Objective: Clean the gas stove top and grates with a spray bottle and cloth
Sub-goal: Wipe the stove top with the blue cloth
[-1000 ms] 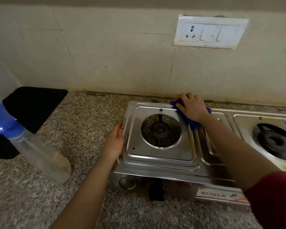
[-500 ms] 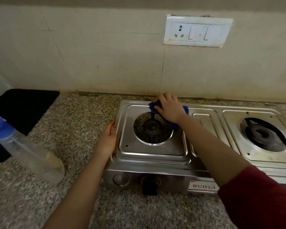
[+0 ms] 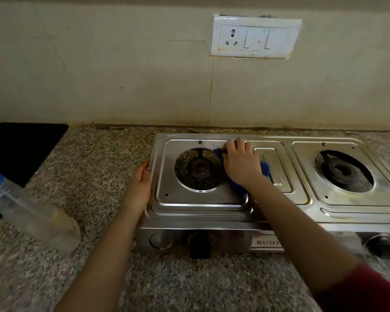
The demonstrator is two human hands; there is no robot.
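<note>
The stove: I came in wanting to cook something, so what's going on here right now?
A person is wiping the stove top. Their right hand grips a blue cloth and presses it on the steel beside the left burner, while the left hand braces against its left edge. No grates sit over either burner. The spray bottle lies on its side on the counter to the left, untouched.

Single head-worn wide-angle camera. Viewpoint sat above front edge of countertop (image 3: 95,167), aimed forward and down toward tiled wall (image 3: 122,75). Range close: stove (image 3: 200,209) occupied centre and right of frame, right end cropped by frame edge. Socket plate (image 3: 254,37) lay near top of view. Lens curved straight lines near borders.
</note>
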